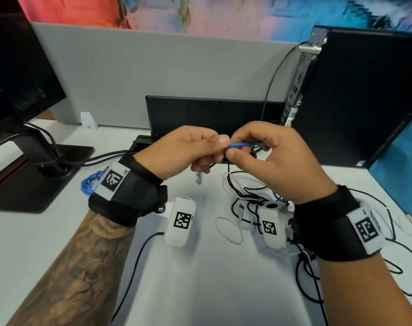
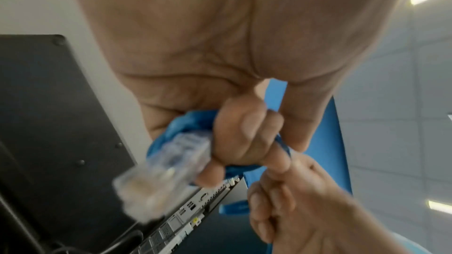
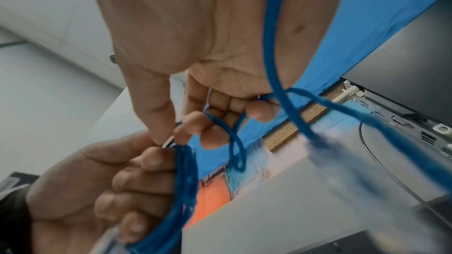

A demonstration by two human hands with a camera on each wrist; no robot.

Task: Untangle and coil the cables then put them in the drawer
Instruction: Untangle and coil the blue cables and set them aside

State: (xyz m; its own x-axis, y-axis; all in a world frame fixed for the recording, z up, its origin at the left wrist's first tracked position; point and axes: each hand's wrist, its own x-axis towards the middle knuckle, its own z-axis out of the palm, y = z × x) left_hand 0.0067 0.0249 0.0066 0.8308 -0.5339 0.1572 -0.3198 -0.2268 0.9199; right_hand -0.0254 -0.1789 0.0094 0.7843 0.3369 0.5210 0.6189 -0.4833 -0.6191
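My left hand [image 1: 200,149] grips a small bundle of blue network cable [image 1: 239,145] above the desk, fingers curled round several loops [image 3: 186,181]. A clear plug [image 2: 159,177] hangs from that fist [image 2: 234,142]. My right hand [image 1: 252,149] pinches the same blue cable next to the left thumb, and a loop [image 3: 234,142] runs round its fingers [image 3: 220,107]. Another length of blue cable [image 3: 276,55] crosses the right palm. A tangle of black and white cables [image 1: 247,196] lies on the desk below the right hand. No drawer is in view.
A second coil of blue cable [image 1: 90,183] lies left of my left wrist. Ahead stand a black keyboard [image 1: 212,114] on edge, a monitor base [image 1: 35,184] at left and a black computer tower [image 1: 353,102] at right. A loose black cable [image 1: 139,255] crosses the white desk [image 1: 212,278].
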